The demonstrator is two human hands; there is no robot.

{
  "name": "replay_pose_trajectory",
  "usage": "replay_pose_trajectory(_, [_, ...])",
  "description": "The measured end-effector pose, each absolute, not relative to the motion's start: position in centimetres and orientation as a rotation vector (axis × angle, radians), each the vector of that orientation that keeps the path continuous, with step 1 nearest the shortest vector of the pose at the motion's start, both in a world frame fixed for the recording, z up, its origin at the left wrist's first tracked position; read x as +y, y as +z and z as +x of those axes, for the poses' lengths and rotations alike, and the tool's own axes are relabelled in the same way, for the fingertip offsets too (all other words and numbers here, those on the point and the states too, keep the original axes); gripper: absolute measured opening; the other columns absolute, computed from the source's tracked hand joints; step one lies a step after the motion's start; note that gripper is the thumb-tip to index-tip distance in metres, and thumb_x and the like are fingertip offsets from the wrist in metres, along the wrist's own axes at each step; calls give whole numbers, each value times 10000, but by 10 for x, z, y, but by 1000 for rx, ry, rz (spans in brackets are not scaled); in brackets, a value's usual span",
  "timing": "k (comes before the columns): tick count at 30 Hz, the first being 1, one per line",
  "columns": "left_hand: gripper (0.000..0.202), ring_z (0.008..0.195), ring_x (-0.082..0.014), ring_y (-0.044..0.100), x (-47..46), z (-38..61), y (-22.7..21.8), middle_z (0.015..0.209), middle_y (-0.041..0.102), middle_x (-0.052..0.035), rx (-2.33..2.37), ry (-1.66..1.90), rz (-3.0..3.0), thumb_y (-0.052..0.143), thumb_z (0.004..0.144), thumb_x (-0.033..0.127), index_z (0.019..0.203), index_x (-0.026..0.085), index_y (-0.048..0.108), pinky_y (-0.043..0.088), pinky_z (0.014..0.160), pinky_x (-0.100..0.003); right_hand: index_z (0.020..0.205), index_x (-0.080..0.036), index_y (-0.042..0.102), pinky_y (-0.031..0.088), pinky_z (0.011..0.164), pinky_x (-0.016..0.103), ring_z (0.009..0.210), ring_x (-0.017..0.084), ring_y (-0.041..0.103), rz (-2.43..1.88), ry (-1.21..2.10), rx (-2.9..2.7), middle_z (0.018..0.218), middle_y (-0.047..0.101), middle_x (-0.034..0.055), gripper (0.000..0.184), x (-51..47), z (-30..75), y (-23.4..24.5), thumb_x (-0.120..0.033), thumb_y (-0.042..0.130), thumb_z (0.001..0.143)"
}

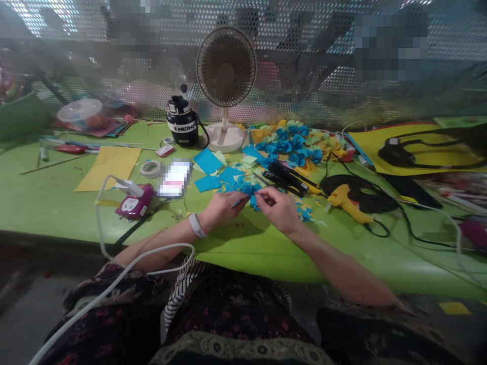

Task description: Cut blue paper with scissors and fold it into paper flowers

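Observation:
Near the front of the green table, my left hand [223, 208] and my right hand [280, 207] meet over a small blue paper flower [251, 191]. The fingers of both are closed in a pinch on its blue paper, partly covering it. Blue and pale green paper scraps [233, 176] lie just behind my hands. Black-handled scissors or a similar black tool [287, 178] rests beyond my right hand. Further back is a heap of blue, yellow and pale green paper flowers [289, 142]. Square blue paper sheets [207, 161] sit to the left of the scraps.
A fan [227, 71] and a black bottle [182, 121] stand at the back. Left are a phone [175, 179], tape roll [150, 169], yellow sheet [108, 167] and purple power socket [134, 203]. A yellow glue gun [348, 204] lies right. A white cable [125, 274] crosses my left arm.

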State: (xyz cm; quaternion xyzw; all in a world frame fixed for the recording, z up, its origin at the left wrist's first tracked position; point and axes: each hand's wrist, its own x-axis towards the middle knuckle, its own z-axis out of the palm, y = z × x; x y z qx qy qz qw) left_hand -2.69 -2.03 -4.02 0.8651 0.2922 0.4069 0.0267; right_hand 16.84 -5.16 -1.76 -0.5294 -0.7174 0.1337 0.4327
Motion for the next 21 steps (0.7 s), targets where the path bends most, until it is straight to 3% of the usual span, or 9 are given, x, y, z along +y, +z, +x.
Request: replay_pose_trajectory(21, [212, 641, -115, 683, -21, -28, -39, 816, 752, -41, 853, 1196, 2772, 501, 985, 273, 965, 162, 680, 492, 545, -197, 890, -214, 714, 475, 595, 268, 621, 177, 679, -1326, -66, -2024, 738, 752, 53, 257, -52, 170, -22, -364, 513, 949])
